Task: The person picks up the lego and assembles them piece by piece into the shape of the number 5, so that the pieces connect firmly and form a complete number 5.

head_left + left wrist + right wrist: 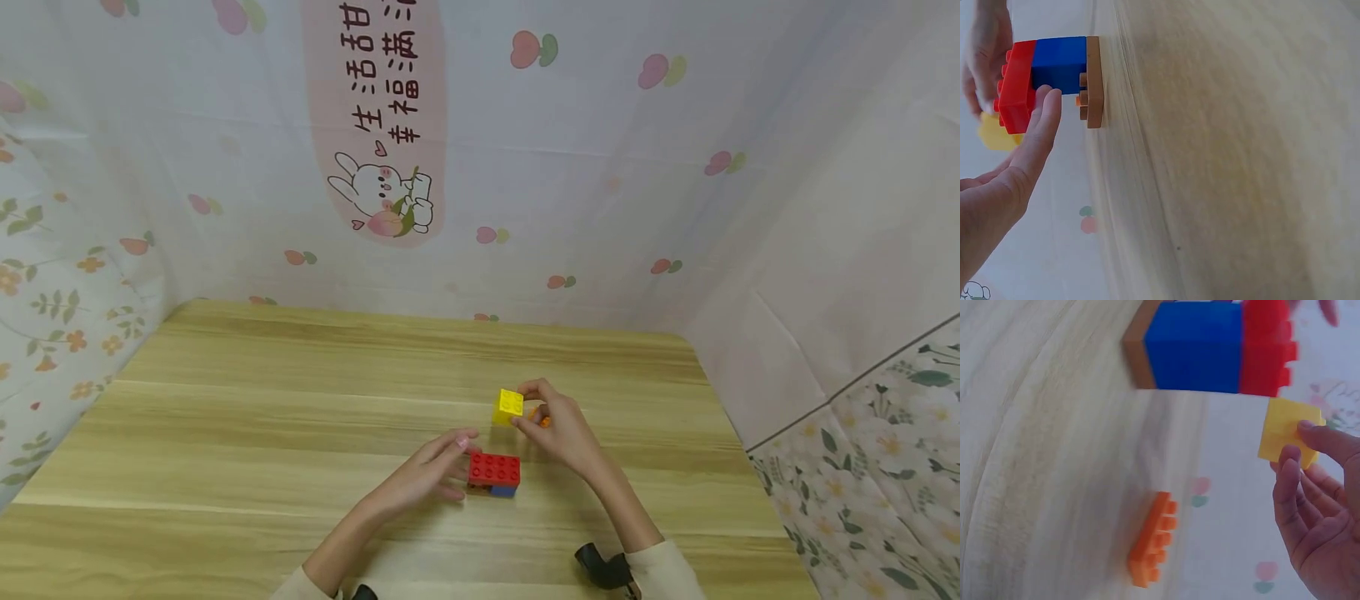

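A small stack stands on the table, with a red brick (495,468) on top, a blue brick (1060,64) under it and a flat brown brick (1094,81) at the bottom. At the stack's left side is my left hand (431,473), fingers extended, a fingertip right at the blue brick in the left wrist view. My right hand (558,425) pinches a yellow brick (509,407) between thumb and fingers, held up beyond the stack. Behind that hand, partly hidden in the head view, an orange brick (1152,540) lies on the table, studs up.
The wood-grain table (225,400) reaches back to a printed cloth wall (600,208). Flowered cloth (885,483) hangs at the right side. A black curved device (600,567) sits by the right sleeve.
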A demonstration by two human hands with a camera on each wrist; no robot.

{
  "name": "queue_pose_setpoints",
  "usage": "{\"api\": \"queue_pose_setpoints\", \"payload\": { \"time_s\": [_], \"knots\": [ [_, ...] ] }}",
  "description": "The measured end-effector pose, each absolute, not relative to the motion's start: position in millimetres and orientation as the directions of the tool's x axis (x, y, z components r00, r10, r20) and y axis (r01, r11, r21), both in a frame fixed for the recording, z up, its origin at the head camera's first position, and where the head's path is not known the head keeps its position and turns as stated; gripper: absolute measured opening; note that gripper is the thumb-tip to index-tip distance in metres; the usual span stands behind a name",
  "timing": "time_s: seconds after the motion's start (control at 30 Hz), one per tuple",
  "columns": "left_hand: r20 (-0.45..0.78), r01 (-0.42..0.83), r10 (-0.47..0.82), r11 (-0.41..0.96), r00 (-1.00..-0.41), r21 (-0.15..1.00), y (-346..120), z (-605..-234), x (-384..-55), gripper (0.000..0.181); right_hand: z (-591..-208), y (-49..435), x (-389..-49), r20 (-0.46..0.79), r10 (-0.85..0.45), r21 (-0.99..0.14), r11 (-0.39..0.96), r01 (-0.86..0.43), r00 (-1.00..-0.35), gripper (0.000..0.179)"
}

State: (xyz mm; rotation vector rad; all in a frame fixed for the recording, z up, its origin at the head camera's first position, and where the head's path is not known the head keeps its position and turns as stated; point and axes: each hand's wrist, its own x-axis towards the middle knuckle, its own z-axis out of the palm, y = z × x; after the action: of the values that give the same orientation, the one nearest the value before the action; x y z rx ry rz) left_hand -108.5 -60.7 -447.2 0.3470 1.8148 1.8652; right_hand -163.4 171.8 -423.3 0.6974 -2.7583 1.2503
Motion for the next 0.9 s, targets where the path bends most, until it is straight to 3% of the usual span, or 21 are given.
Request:
{"api": "queue_pose_setpoints", "payload": {
  "time_s": [0.47, 0.9],
  "knots": [
    [-0.159, -0.209, 0.543, -0.031, -0.824, 0.977, -59, -449, -107, 0.06, -404, 162, -122, 0.275, -0.541, -0.639, 0.515, -0.571, -0.795, 0.035],
    [-0.13, -0.194, 0.584, -0.048, -0.801, 0.98, -59, -448, -107, 0.052, -410, 154, -112, 0.236, -0.577, -0.63, 0.522, -0.575, -0.782, 0.035]
  ]
}}
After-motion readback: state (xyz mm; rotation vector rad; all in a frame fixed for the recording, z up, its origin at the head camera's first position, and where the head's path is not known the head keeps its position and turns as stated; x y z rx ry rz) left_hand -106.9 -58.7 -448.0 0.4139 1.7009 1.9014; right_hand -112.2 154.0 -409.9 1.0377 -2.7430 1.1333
